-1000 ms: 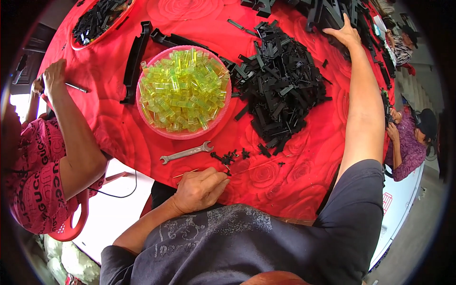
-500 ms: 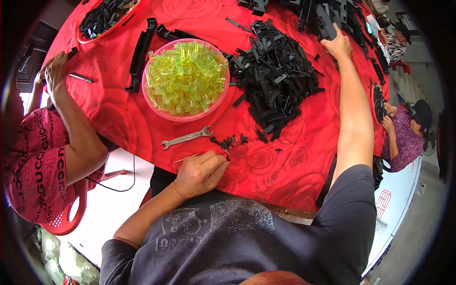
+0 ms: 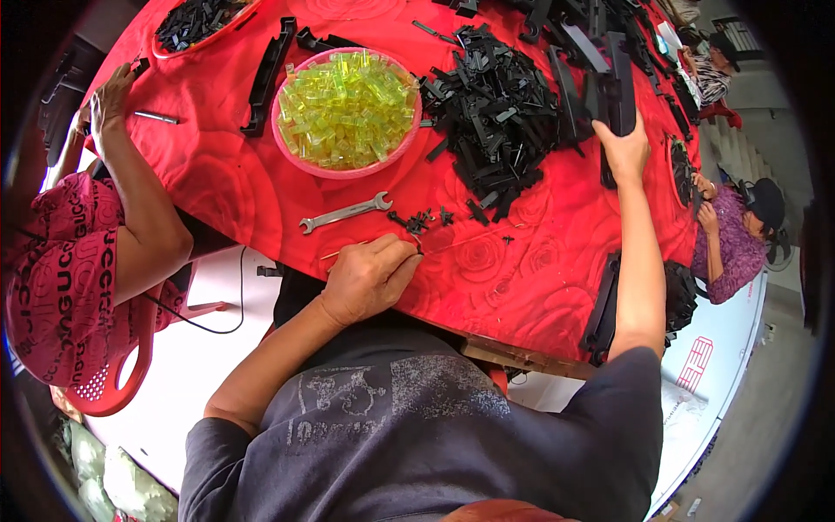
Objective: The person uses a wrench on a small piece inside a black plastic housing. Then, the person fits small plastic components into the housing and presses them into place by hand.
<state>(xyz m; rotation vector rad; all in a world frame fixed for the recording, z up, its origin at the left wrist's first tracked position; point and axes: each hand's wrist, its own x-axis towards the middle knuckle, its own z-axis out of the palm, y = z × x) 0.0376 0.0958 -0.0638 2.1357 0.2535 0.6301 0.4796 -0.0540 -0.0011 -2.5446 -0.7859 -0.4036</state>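
Observation:
My right hand (image 3: 628,155) reaches to the far right and grips a long black plastic housing (image 3: 618,96), thumb on one side. Other black housings lie against it, so where the held one ends is hard to tell. My left hand (image 3: 370,277) rests closed near the table's front edge. A thin pale stick (image 3: 334,254) pokes out of its left side; the rest is hidden in the fist. Just beyond it lie small black plastic pieces (image 3: 416,222) and an open-ended wrench (image 3: 346,212).
A pink basin (image 3: 284,140) holds yellow-green clear plastic pieces, beside a heap of black strips (image 3: 491,113). A red basin (image 3: 163,54) stands far left. Co-workers sit left, one's hand (image 3: 109,100) near a pen (image 3: 157,117), and right (image 3: 731,235).
My right hand has come nearer, now with a black housing drawn from the pile. The view has shifted slightly; my left hand stays closed on the stick.

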